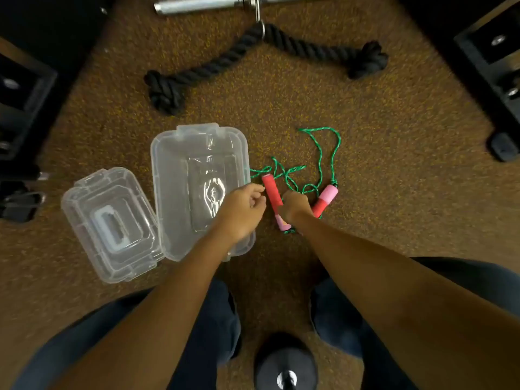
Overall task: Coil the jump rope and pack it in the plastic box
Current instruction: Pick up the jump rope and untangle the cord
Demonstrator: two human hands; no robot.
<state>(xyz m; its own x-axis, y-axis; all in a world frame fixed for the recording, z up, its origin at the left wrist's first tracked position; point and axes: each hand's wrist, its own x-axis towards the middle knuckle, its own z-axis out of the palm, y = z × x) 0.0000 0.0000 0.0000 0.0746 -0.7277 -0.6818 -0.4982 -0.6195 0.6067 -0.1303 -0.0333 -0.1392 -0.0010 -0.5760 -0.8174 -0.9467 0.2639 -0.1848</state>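
Observation:
The jump rope has a green braided cord (319, 161) lying in loose tangled loops on the brown carpet, and two red-and-pink handles. One handle (271, 192) lies just right of the clear plastic box (168, 164), which stands open and holds nothing. The other handle (325, 201) lies further right. My left hand (244, 205) hovers over the box's right rim with its fingers curled, the fingertips against the nearer handle. My right hand (294, 205) is closed between the two handles, where a cord loop comes out at its knuckles. What the left fingers pinch is hidden.
The box's clear lid (84, 220) lies on the carpet left of the box. A thick black rope (225, 60) clipped to a metal bar (197, 5) lies further away. Black machine bases stand at the left (22, 94) and right (495, 66). My knees and a black stand (285, 361) are near me.

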